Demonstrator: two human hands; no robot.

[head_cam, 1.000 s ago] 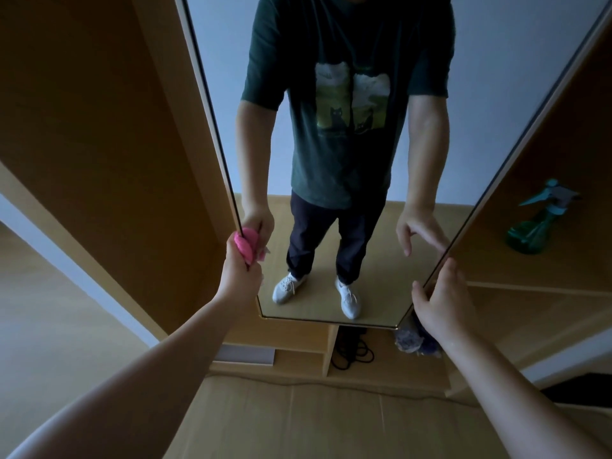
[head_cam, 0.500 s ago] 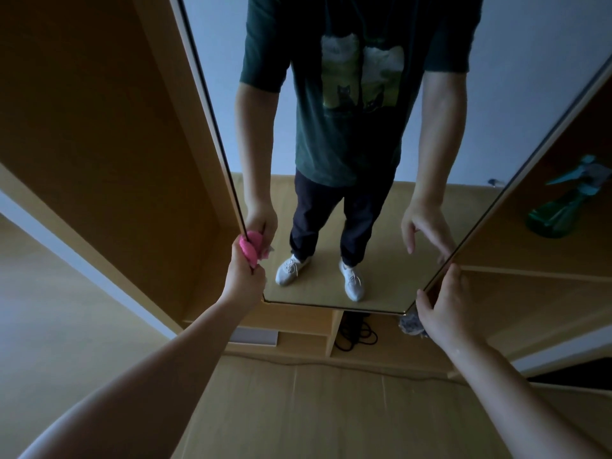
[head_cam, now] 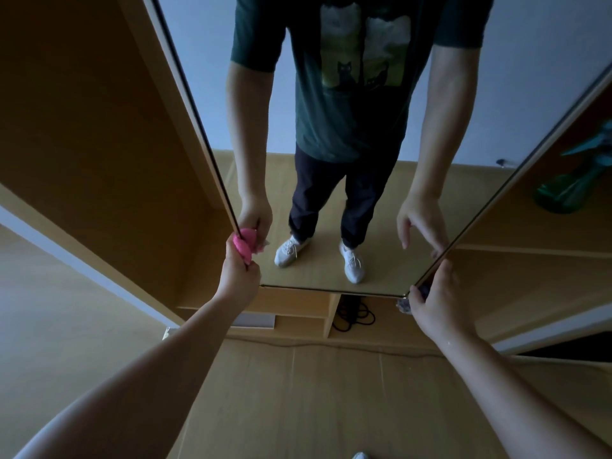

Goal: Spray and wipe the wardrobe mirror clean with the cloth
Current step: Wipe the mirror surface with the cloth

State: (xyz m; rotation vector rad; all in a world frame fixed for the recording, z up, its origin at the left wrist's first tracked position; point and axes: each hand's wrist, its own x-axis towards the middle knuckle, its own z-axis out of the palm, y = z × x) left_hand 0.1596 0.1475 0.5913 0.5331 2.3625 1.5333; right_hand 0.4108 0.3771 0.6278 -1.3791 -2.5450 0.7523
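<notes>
We have the left hand [head_cam: 240, 270] clenched round the bunched pink cloth [head_cam: 243, 245], pressing it on the left edge of the mirror [head_cam: 381, 260], low down near the bottom corner. The right hand [head_cam: 437, 299] sits at the mirror's lower right corner with fingers on its edge; we cannot tell whether it grips that edge or only rests there. The main risk, as we judge it, is the push from the left. If the right hand is not bracing firmly, the mirror could shift or swing away and the cloth would skid off the edge. Bare fingertips at the right corner may also leave fresh prints on glass we mean to clean. The cloth is wadded so tightly (only a small pink lump shows) that it meets very little glass, so streaks and missed strips seem likely unless we open it out. The spray bottle [head_cam: 569, 187] stands on a shelf [head_cam: 530, 256] to the right of the mirror, in neither hand, so a dry patch might merely smear.
</notes>
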